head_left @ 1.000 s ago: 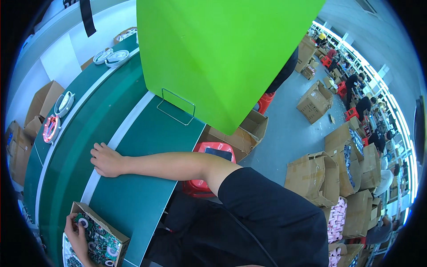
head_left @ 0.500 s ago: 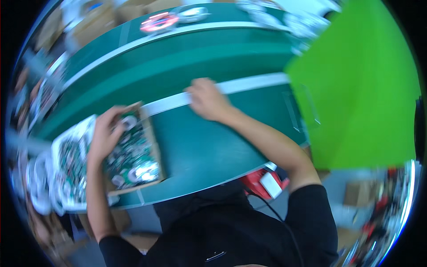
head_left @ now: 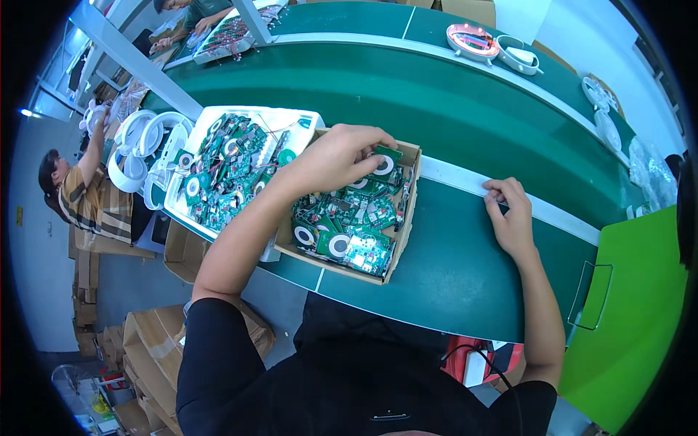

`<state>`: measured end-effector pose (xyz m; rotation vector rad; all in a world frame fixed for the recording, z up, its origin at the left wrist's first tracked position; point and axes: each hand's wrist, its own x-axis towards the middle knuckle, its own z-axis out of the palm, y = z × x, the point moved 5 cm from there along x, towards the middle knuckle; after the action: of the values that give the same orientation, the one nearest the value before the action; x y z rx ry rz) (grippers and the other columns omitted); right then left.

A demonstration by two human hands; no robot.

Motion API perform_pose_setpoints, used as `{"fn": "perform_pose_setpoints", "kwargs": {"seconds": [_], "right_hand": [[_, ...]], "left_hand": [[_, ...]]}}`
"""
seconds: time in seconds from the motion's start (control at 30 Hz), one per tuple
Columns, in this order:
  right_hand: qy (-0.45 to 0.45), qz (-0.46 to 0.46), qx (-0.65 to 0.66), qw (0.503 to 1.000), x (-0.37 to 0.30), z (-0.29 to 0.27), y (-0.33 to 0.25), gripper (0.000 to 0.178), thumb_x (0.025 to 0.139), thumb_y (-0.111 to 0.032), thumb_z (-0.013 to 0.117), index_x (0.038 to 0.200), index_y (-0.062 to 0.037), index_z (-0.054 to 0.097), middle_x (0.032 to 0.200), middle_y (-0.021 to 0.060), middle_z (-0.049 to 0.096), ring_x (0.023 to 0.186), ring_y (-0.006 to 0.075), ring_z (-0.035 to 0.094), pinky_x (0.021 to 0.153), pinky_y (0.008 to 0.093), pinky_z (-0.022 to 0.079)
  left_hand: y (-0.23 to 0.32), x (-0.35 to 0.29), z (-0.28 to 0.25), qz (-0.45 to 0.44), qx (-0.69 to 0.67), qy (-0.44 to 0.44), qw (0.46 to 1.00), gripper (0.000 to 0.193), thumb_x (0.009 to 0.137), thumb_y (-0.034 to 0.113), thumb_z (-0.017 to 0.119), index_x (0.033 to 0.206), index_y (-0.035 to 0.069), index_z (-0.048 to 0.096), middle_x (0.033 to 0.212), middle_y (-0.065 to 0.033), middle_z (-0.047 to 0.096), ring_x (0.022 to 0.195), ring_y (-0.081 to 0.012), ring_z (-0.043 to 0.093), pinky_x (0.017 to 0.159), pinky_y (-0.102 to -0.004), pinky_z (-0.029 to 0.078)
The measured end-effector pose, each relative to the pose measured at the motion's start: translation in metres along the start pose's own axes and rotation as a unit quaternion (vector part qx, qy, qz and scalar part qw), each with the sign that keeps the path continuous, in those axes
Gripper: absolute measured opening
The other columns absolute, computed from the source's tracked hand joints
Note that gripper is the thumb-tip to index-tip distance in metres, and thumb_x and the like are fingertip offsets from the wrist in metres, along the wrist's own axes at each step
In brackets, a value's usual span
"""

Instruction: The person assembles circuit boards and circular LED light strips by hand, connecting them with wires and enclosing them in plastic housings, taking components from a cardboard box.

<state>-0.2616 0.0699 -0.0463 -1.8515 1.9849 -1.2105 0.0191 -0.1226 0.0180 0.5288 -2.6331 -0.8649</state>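
My left hand point(head_left: 331, 160) reaches over a cardboard box point(head_left: 404, 236) of loose green circuit boards. Its thumb and forefinger close around a green circuit board point(head_left: 385, 161) with a white ring coil, by the box's far edge. Farther right, my right hand point(head_left: 512, 216) rests at the white rail point(head_left: 556, 218) with fingers curled. A small dark patch shows between its thumb and forefinger; whether that is a thing or a shadow is unclear. A white foam tray point(head_left: 291, 115), heaped with more boards and wires, touches the box's left side.
A green panel with a wire handle point(head_left: 598, 298) stands at the right. Beyond the rail runs a green conveyor belt point(head_left: 349, 94); a lit red ring device point(head_left: 471, 42) lies on the far bench. White plastic housings point(head_left: 142, 142) sit left, where two other people work. Cartons point(head_left: 156, 338) stand below.
The view has swung to the left, so box, tray and both hands appear farther right. The earlier frame is blurred; both hands keep nearly the same places at the box and the rail.
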Motion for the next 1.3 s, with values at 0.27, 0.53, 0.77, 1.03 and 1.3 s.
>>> {"fn": "perform_pose_setpoints", "kwargs": {"seconds": [0.27,0.53,0.77,1.03,1.3], "right_hand": [[-0.005,0.018,0.008,1.0,0.002,0.001,0.005,0.019,0.093,0.001,0.071,0.111,0.0004,0.073,0.094,0.0098,0.064,0.088,0.0234,0.06,0.082,0.035,0.051],[-0.006,0.018,0.018,1.0,-0.001,0.001,0.004,0.018,0.093,0.001,0.071,0.112,0.0007,0.073,0.096,0.0099,0.064,0.088,0.0231,0.061,0.083,0.0347,0.052],[-0.01,0.025,0.016,1.0,-0.001,0.002,0.004,0.018,0.093,0.001,0.071,0.111,0.0015,0.073,0.096,0.0101,0.065,0.089,0.0229,0.061,0.084,0.0344,0.052],[-0.015,0.029,0.021,0.999,-0.003,0.001,0.005,0.017,0.093,0.002,0.071,0.11,0.0021,0.073,0.097,0.0101,0.065,0.089,0.0227,0.06,0.084,0.034,0.051],[-0.018,0.036,0.017,0.999,0.001,0.001,0.004,0.016,0.094,0.002,0.07,0.11,0.0025,0.073,0.098,0.0103,0.065,0.089,0.0225,0.06,0.084,0.0344,0.051]], "left_hand": [[-0.004,0.002,0.0,-0.038,-0.045,0.005,0.998,0.024,0.091,0.004,0.081,0.112,0.002,0.071,0.095,-0.0117,0.074,0.086,-0.022,0.073,0.079,-0.0361,0.06],[0.003,-0.004,0.001,0.052,0.126,0.029,0.99,0.026,0.088,0.006,0.084,0.109,0.005,0.07,0.091,-0.0119,0.073,0.082,-0.027,0.074,0.075,-0.0375,0.059],[-0.003,-0.004,0.0,0.036,0.069,0.014,0.997,0.027,0.088,0.007,0.084,0.113,0.005,0.073,0.095,-0.0128,0.075,0.082,-0.0271,0.074,0.074,-0.0382,0.059],[0.002,-0.002,0.005,0.023,0.075,0.004,0.997,0.025,0.089,0.007,0.084,0.112,0.004,0.074,0.097,-0.0133,0.075,0.084,-0.0293,0.074,0.075,-0.0396,0.059],[0.004,-0.002,0.001,0.065,0.084,0.02,0.994,0.023,0.09,0.006,0.082,0.11,0.005,0.071,0.103,-0.013,0.073,0.09,-0.0324,0.073,0.075,-0.0422,0.057]]}}
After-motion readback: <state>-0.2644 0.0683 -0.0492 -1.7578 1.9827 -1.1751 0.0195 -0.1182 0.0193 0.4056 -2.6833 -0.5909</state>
